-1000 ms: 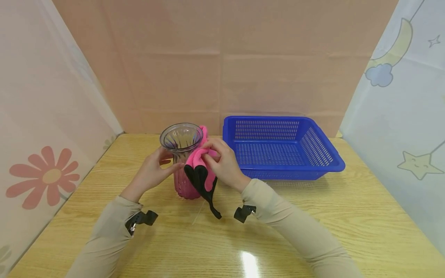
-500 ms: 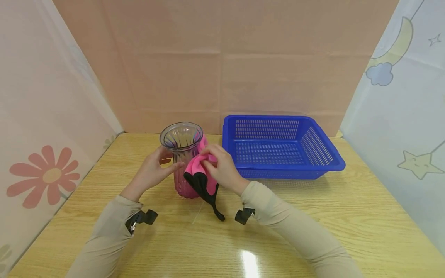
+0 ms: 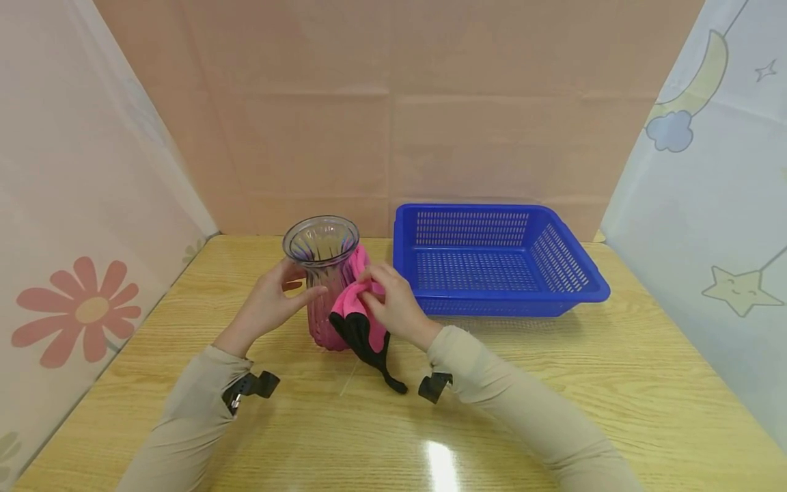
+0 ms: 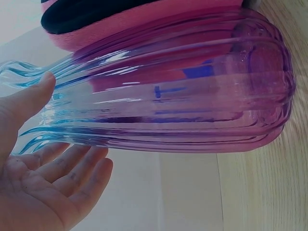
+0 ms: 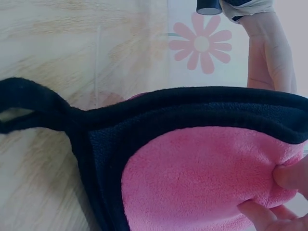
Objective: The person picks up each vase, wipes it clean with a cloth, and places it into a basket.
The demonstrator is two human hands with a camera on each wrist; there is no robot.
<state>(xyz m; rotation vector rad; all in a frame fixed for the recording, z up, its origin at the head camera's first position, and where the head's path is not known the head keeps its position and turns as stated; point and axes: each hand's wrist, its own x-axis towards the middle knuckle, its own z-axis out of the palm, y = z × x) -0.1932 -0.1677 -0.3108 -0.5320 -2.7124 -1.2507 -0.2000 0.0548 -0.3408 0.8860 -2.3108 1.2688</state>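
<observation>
A ribbed glass vase (image 3: 321, 318), clear at its flared rim and pink lower down, stands upright on the table. Around its upper part, my left hand (image 3: 267, 304) steadies it, the thumb on the near side and the fingers round the far left; the left wrist view shows this hand (image 4: 53, 187) at the vase's bluish neck. My right hand (image 3: 396, 304) pinches a pink plush cloth (image 5: 192, 178) with black edging. The cloth lies bunched against the vase's right side, its black loop (image 3: 395, 384) hanging toward the table. Part of the cloth is hidden behind the vase and fingers.
A blue plastic basket (image 3: 501, 296) with slotted sides stands at the back right, close behind my right hand. Peach sheeting (image 3: 393, 123) closes off the rear of the wooden table (image 3: 344, 437), and patterned sheets hang on both sides.
My right hand has moved down a little along the vase's right side, carrying the cloth; its loop now hangs lower and farther right. The left hand and vase have stayed put.
</observation>
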